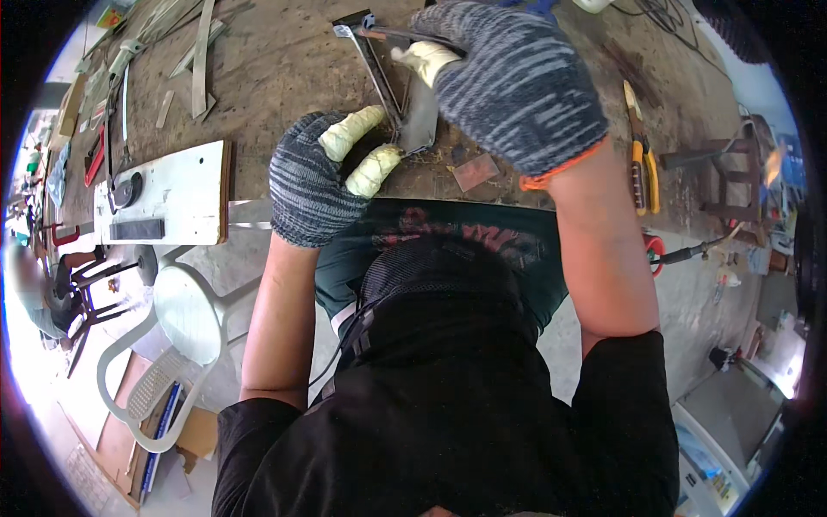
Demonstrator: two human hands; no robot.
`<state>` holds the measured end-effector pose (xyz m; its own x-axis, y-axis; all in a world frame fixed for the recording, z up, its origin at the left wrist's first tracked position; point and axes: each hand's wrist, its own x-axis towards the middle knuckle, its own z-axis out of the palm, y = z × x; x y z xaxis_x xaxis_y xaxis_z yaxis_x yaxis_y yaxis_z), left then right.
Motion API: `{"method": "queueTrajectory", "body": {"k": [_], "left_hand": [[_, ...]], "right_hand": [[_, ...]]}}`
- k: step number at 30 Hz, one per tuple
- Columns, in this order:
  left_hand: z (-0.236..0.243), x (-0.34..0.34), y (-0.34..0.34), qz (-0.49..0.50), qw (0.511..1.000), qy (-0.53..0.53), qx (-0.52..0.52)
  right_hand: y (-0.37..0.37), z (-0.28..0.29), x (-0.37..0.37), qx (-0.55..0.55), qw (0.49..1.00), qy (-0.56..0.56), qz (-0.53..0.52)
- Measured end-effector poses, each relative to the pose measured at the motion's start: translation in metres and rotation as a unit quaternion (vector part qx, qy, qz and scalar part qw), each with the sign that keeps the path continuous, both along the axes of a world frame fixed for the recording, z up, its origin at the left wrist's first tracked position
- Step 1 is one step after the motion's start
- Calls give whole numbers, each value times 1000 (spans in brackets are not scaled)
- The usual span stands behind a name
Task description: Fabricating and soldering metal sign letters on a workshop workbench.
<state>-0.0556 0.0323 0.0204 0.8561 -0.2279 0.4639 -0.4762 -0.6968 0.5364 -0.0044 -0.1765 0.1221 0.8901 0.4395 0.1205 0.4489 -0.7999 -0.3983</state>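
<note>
My left hand [319, 177], in a grey knit glove with taped finger and thumb, is half curled beside a metal bracket [419, 121], its taped tips apart near the bracket's lower end. My right hand [517, 95], in a similar glove with an orange cuff, is closed on a dark metal tool [388, 34] over the bracket's upper end; the tool is partly hidden by the fingers. A small translucent square [475, 172] lies just below them on the worn wooden workbench [237, 103].
Left: a white board [185, 189] with attached hardware, metal strips [201, 60], a plastic chair [181, 302], and a seated person [47, 297] farther off. Right: yellow-handled pliers [650, 181], cables [672, 26], a brown metal frame [728, 177] and a red clamp-like item [656, 257].
</note>
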Motion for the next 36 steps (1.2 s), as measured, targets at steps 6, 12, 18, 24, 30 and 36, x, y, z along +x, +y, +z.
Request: {"method": "queueTrajectory", "body": {"k": [6,12,18,24,30,36], "left_hand": [[-2,1,2,-5,1000,22,-18],[1,0,2,-7,1000,18,8],[2,0,3,-7,1000,18,-10],[5,2,1,-19,1000,13,-19],[9,0,2,-17,999,36,-13],[4,5,2,-26,999,23,-2]], "right_hand": [[23,-33,9,-43,994,-96,-36],[31,-43,11,-31,979,-202,-17],[41,-26,11,-74,985,-153,-22],[44,-22,18,-84,978,-191,-9],[51,-13,17,-101,989,-109,20],[34,-12,17,-66,982,-175,-13]]}}
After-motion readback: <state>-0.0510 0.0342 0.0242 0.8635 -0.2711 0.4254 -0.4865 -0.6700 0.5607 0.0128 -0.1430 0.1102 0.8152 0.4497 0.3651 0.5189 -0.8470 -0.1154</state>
